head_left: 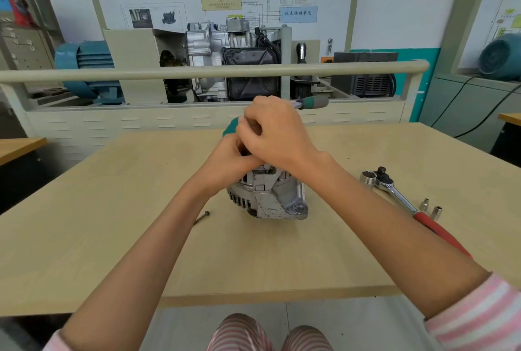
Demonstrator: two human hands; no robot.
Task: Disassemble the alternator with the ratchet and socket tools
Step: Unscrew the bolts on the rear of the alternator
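The silver alternator (267, 198) stands on the middle of the wooden table (141, 209). Both my hands are stacked right above its top. My right hand (277, 133) grips a tool with a green and grey handle (313, 103) that sticks out to the right. A teal part (231, 126) shows at the left of my fingers. My left hand (228, 160) sits under the right one, fingers curled round the tool's lower part just above the alternator. The tool's tip and the alternator's top are hidden by my hands.
To the right lie a red-handled ratchet (394, 194), a large socket (368, 178) and two small sockets (424, 204) (437, 212). A long bolt (201, 218) lies left of the alternator. A training bench with an engine (234, 63) stands behind the table.
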